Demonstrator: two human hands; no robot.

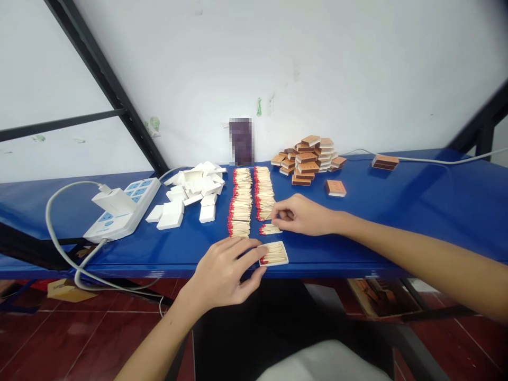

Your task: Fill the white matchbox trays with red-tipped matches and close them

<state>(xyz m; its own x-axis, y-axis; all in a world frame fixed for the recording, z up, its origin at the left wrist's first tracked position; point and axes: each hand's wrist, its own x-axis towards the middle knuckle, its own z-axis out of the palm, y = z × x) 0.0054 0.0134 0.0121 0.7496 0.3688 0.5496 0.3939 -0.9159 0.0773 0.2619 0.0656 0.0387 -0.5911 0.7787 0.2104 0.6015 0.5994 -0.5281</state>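
Observation:
A small white matchbox tray (284,259), partly filled with red-tipped matches (275,251), lies at the table's front edge. My left hand (228,271) grips its left end between thumb and fingers. My right hand (304,214) is curled in a pinch just behind the tray, its fingertips at the stick ends of a small group of matches (270,229); exactly how many they grasp is hidden. Beyond stretch two long rows, a left row of matches (241,201) and a right row of matches (263,190), with their red heads pointing left.
White empty-looking trays (194,185) are heaped on the left, beside a power strip (127,209) with a plugged-in charger (114,201) and looping cable. Orange-brown matchbox sleeves (307,161) are piled at the back right. A lone box (335,188) lies nearer. Behind the blue table (416,211) is a white wall.

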